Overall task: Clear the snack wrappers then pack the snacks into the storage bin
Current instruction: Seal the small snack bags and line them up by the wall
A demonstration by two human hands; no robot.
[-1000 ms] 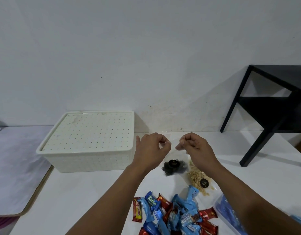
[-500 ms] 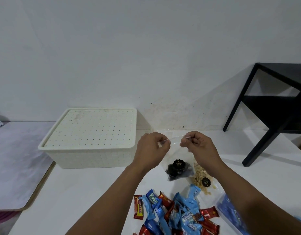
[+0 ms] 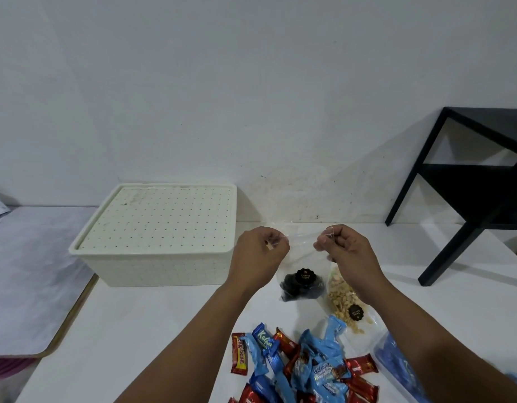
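Both hands are raised over the white table (image 3: 141, 324), each pinching one top corner of a clear plastic bag (image 3: 302, 257) so that its mouth is stretched between them. The left hand (image 3: 258, 254) grips the corner nearer the storage bin (image 3: 161, 237), its fingers curled tight on the plastic; the right hand (image 3: 346, 251) grips the far corner the same way. The bag hangs from these pinches just to the right of the bin, with dark snacks (image 3: 302, 286) under a round black label gathered at its bottom, low against the table. The bin is cream, with its dotted lid on, and it stands against the wall. Beyond the hanging bag, farther right from the bin, a second clear bag of peanuts (image 3: 343, 298) lies flat on the table, partly under the right wrist. In front of the bin and to its right lies a loose heap of blue and red snack packets (image 3: 303, 365). Well to the right of the bin stands a black side table (image 3: 469, 181).
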